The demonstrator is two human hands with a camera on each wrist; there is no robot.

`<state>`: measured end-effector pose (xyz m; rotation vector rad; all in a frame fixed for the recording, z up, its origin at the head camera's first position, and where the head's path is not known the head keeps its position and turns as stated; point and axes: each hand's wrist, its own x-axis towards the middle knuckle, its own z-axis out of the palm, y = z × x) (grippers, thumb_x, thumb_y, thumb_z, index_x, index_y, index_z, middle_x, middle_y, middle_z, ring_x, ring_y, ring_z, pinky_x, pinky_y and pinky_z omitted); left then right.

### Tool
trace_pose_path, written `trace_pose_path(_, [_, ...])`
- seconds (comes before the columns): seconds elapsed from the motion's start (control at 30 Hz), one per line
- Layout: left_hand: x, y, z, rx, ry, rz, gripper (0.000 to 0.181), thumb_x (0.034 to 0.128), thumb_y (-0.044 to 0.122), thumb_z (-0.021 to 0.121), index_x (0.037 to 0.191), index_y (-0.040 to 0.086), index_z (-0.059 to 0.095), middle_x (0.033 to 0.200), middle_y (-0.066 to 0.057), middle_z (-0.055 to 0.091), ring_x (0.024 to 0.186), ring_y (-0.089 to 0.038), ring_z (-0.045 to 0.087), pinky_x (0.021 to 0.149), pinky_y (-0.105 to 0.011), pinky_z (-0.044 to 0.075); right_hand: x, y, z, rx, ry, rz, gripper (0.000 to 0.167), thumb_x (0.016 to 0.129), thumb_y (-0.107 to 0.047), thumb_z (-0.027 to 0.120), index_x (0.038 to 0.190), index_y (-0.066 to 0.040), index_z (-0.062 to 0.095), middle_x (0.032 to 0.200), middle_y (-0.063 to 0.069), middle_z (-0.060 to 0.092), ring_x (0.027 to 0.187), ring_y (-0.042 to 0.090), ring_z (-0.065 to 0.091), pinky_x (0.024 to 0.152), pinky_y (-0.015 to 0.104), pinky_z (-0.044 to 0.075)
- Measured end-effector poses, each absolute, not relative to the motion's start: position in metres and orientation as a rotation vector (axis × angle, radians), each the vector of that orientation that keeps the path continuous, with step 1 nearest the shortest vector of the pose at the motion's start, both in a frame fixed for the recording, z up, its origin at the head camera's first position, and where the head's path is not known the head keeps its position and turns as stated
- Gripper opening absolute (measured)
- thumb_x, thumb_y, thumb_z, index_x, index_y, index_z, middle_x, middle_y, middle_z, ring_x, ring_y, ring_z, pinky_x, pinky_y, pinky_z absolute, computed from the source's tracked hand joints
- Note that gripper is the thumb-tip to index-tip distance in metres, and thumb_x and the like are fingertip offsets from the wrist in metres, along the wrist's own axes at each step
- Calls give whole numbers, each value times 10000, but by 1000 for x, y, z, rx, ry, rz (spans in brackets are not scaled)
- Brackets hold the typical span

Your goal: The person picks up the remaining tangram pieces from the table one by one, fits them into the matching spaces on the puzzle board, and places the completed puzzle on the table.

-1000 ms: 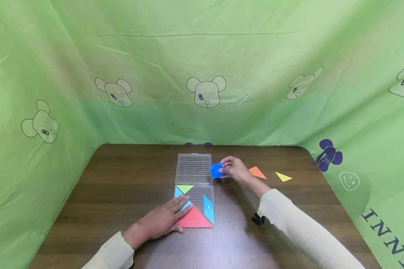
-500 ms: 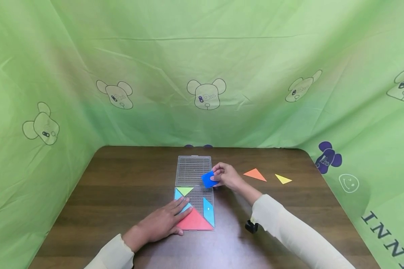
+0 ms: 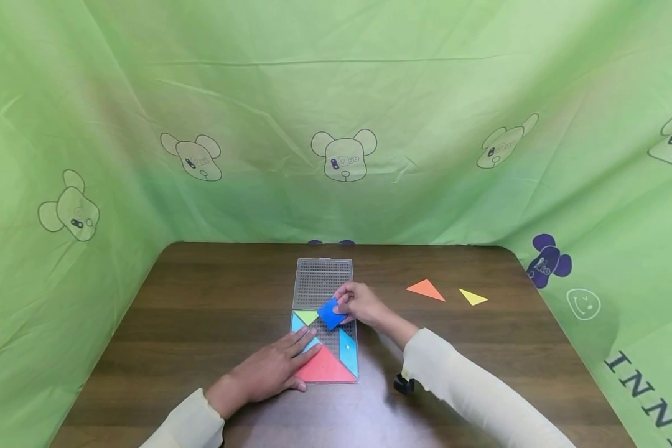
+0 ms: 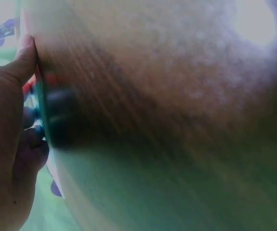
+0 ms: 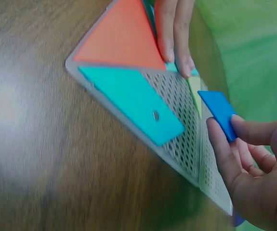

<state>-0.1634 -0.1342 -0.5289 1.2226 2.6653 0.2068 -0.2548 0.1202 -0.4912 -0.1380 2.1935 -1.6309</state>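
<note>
My right hand (image 3: 363,305) pinches a blue square (image 3: 331,314) above the upper part of the near tray half (image 3: 323,333); in the right wrist view, thumb and finger grip the blue square (image 5: 220,111) by its edge. My left hand (image 3: 269,367) lies with extended fingers on the light-blue piece at the tray's left and the red triangle (image 3: 326,367). A green triangle (image 3: 307,317) sits at the tray's top left, and a blue parallelogram (image 3: 348,352) lies along its right side. The left wrist view shows my left hand (image 4: 10,110) at the tray's edge.
The dotted far half of the case (image 3: 323,283) lies behind the near one. On the table (image 3: 201,292) to the right are an orange triangle (image 3: 426,290) and a yellow triangle (image 3: 473,297). Green cloth (image 3: 336,81) surrounds the table's back and sides.
My right hand has carried the blue square left and nearer, from beside the far half to over the near half. My left hand has stayed in place.
</note>
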Motion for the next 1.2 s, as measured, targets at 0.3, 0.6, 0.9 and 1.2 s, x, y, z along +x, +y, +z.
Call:
trace_pose_path(0.3, [-163,-135,-529,1251,2681,210,744,1019,624,426,1622,203,314,1726,-85,192,1586,-318,229,1206,-472,385,-252,106,-495,-69,2267,-1536,169,890,94,707,1048,43,677,882,108,610,742,193,661,663,360,641])
trace_pose_path(0.6, [-163,-135,-528,1221,2671,199,750,1012,636,428,1628,229,294,1728,-73,184,1589,-311,225,1204,-466,390,-248,98,-500,-89,2276,-1488,182,862,124,719,1023,55,667,871,117,630,720,183,651,629,343,634])
trace_pose_path(0.9, [-164,-134,-528,1248,2683,178,756,1011,629,441,1625,210,305,1721,-103,198,1577,-329,252,1201,-458,394,-247,95,-502,-121,2356,-1419,183,833,112,758,991,57,684,847,116,655,702,171,659,616,317,630])
trace_pose_path(1.2, [-163,-135,-527,1229,2670,189,748,1018,622,429,1625,202,305,1722,-108,195,1584,-323,232,1212,-460,378,-245,91,-498,-301,2578,-1198,155,818,41,805,937,20,706,780,61,683,692,115,627,608,227,574])
